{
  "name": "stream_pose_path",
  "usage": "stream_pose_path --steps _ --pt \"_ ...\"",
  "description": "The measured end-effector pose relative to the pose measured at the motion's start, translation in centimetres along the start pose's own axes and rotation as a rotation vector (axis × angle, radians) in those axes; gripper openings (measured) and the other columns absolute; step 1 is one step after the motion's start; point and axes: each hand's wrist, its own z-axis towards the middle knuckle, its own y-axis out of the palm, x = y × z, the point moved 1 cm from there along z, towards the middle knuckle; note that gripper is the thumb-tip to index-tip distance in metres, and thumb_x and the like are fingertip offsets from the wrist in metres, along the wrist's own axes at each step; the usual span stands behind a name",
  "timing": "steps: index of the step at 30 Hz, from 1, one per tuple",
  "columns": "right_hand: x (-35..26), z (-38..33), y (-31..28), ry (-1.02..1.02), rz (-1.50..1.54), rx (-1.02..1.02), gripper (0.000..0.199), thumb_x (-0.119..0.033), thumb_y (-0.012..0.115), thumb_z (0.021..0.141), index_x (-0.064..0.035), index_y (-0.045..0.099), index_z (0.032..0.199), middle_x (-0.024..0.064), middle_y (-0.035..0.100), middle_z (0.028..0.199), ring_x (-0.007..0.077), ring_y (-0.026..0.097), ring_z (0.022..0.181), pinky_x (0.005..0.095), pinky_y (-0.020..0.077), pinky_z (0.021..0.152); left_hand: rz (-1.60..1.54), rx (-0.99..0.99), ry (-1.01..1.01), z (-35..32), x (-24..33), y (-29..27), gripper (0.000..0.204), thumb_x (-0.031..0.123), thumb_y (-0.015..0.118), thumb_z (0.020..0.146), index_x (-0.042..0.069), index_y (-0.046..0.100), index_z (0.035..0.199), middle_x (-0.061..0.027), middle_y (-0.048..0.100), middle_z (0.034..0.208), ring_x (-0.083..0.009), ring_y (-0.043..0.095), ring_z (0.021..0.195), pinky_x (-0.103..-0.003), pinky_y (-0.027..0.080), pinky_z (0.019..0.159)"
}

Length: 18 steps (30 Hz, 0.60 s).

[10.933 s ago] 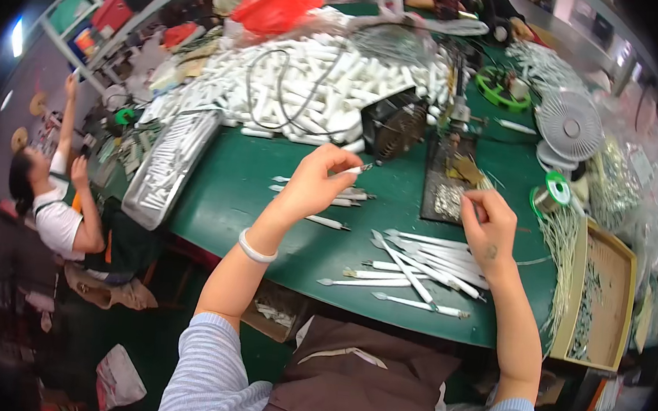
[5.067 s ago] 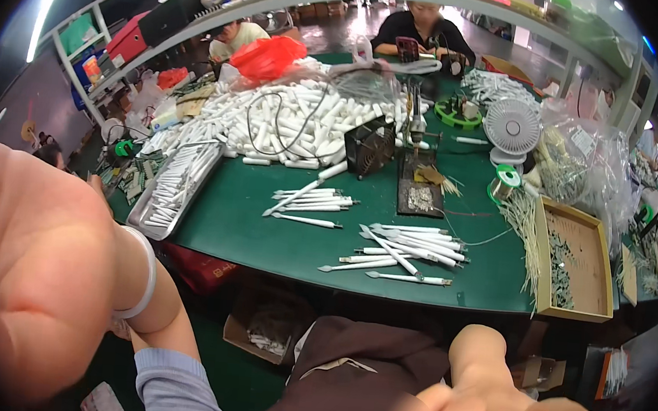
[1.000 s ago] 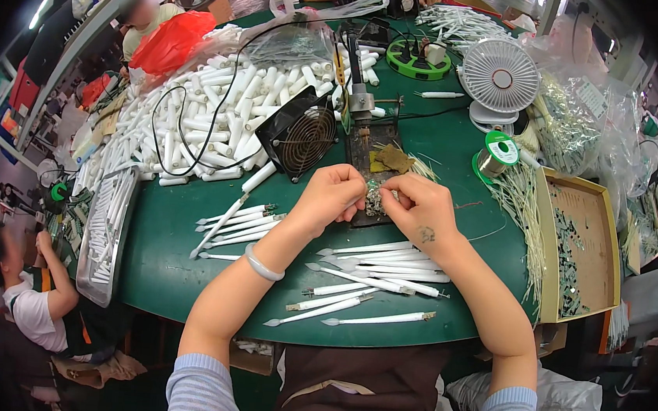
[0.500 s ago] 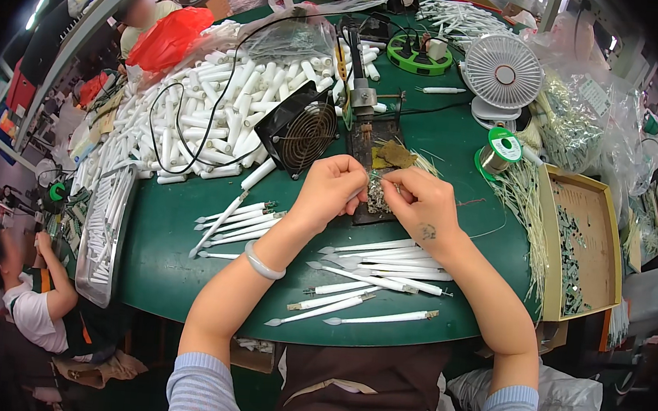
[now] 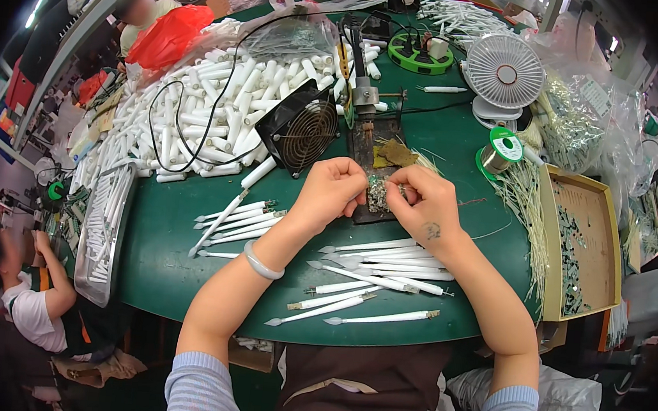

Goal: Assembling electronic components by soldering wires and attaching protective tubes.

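Note:
Both hands work close together over the dark soldering stand (image 5: pixel 365 150). My left hand (image 5: pixel 334 189), with a pale bangle on its wrist, is closed in a pinch. My right hand (image 5: pixel 427 204) is pinched too, a little way to its right. What lies between the fingers is too small and too hidden to name. Just behind the fingertips are a heap of grey solder scraps (image 5: pixel 377 196) and a yellow-brown sponge (image 5: pixel 396 155). Nearer me on the green table lie several slim white sticks with flame-shaped tips (image 5: pixel 382 317), some with small circuit boards or wires at the other end.
A square black fan (image 5: pixel 302 129) stands left of the soldering stand, before a large pile of white tubes (image 5: pixel 204 108). To the right are a solder spool (image 5: pixel 499 152), a white round fan (image 5: pixel 505 71), bundled thin wires (image 5: pixel 517 206) and a cardboard box (image 5: pixel 595 252) of small boards.
My right hand has shifted slightly down and right, widening the gap to my left hand. The left hand stays almost in place.

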Motion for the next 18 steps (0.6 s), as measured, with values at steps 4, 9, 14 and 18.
stream_pose_path --steps 4,9,14,18 --pt "0.26 -0.09 0.44 0.005 0.035 -0.021 0.007 0.000 0.071 0.078 -0.0009 0.066 0.084 0.0040 0.052 0.064 0.0123 0.044 0.052 0.0280 0.0359 0.049 -0.020 0.024 -0.013 0.09 0.12 -0.01 0.007 0.009 0.055 0.085 0.004 0.059 0.084 -0.0041 0.061 0.066 -0.0072 0.050 0.046 -0.021 0.033 0.040" --pt "0.33 0.05 0.44 0.002 0.033 -0.026 0.007 -0.001 0.071 0.080 -0.0005 0.067 0.086 0.0045 0.054 0.066 0.0122 0.045 0.053 0.0277 0.0362 0.049 -0.048 0.036 -0.016 0.35 0.08 0.18 0.005 0.008 0.055 0.085 0.004 0.059 0.084 -0.0047 0.061 0.067 -0.0078 0.049 0.046 -0.021 0.033 0.040" --pt "0.20 0.12 0.45 0.006 0.039 -0.019 0.007 -0.002 0.072 0.081 -0.0004 0.068 0.087 0.0048 0.055 0.066 0.0122 0.046 0.053 0.0277 0.0367 0.049 -0.069 0.045 -0.013 0.49 0.06 0.28 0.005 0.008 0.056 0.085 0.004 0.059 0.084 -0.0054 0.061 0.067 -0.0082 0.049 0.046 -0.022 0.033 0.040" --pt "0.11 0.18 0.53 0.003 0.029 -0.019 0.007 -0.002 0.071 0.082 -0.0003 0.068 0.087 0.0051 0.056 0.067 0.0121 0.046 0.053 0.0276 0.0374 0.049 -0.084 0.060 -0.013 0.40 0.13 0.30 0.005 0.008 0.056 0.086 0.004 0.059 0.083 -0.0049 0.061 0.066 -0.0081 0.049 0.046 -0.022 0.033 0.040"
